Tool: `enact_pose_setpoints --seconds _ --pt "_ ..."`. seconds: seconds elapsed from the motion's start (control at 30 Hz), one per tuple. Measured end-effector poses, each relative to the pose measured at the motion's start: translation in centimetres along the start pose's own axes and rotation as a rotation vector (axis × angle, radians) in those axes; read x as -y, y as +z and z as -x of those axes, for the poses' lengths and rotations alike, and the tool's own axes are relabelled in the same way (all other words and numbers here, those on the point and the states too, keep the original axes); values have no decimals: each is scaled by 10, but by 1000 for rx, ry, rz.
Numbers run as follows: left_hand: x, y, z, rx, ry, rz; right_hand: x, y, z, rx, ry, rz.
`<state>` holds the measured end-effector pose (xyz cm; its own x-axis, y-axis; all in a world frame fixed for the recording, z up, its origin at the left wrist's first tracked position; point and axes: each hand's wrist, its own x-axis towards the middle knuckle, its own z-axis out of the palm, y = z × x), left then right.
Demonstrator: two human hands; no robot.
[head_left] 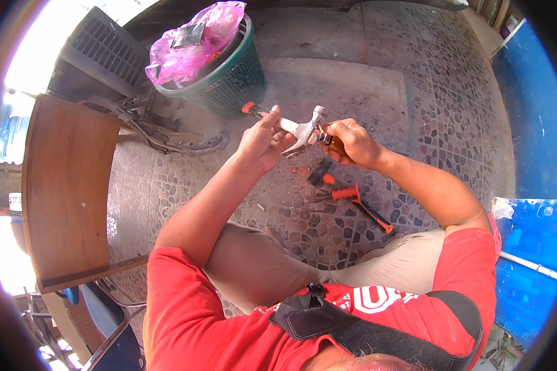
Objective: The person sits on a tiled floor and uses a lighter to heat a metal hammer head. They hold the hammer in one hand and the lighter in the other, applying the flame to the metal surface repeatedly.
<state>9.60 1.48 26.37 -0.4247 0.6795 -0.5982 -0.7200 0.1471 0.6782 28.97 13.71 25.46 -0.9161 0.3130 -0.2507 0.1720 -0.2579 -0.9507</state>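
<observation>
My left hand point(263, 143) is closed round a claw hammer point(304, 131) by its pale handle, just behind the worn grey head. The handle's orange-and-black end sticks out past my thumb to the left. In my right hand point(356, 143) is a small amber-and-black tool point(336, 146) with a metal end, held close against the hammer head; its exact kind is partly hidden by my fingers. Below my hands, on the floor, lie a hammer with a black head point(319, 172), a tool with an orange grip point(345, 193), and a black-and-orange handle point(374, 213).
A green plastic basket point(244, 80) holding a pink bag point(195, 52) stands at the far left, beside a grey slatted casing point(108, 52) and cables point(161, 139). A wooden panel point(71, 191) is at left, blue panels point(532, 247) at right. My crossed legs point(247, 260) border the near floor.
</observation>
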Motion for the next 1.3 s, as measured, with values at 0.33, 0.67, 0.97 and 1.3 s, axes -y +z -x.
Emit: enact_pose_setpoints --seconds 0.33,0.67,0.97,1.3 --pt "0 5 -2 -15 14 -56 -2 -2 3 -25 4 8" --pt "-2 7 2 -45 -17 -63 -1 -1 3 -27 14 -30" --pt "1 4 -3 5 -12 -66 -2 -2 4 -21 13 -17" --pt "-1 11 4 -55 0 -86 0 0 7 -28 15 -20"
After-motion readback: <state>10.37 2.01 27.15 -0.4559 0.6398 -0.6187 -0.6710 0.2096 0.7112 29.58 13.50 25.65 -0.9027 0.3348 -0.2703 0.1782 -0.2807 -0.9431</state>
